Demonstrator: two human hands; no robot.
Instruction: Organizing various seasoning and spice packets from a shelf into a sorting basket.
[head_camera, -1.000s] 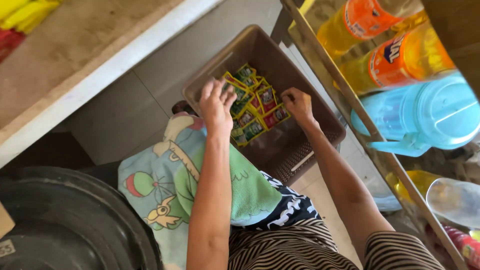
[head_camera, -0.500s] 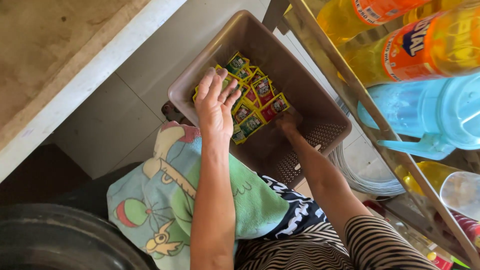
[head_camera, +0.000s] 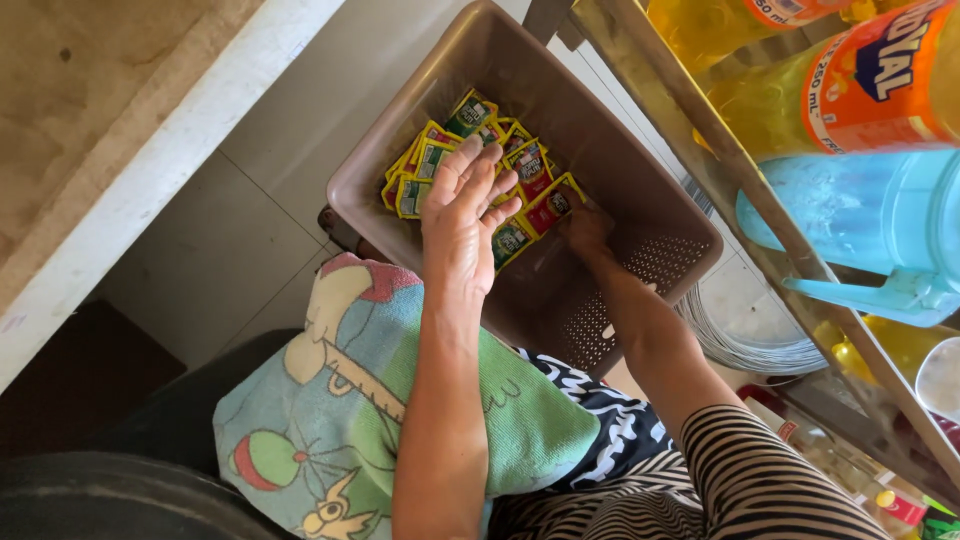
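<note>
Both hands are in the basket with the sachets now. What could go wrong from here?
1. The basket seems to rest tilted on the lap and cloth; leaning on it could tip it and spill the sachets.
2. The left hand lies flat over the sachets, hiding those beneath, so some may be missed or creased.
3. The right hand works close under the shelf holding bottles; a raised elbow might knock it.

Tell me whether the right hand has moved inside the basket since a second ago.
Yes. The right hand has dropped from the sachets near the basket's far wall to its floor, at the pile's near edge.
</note>
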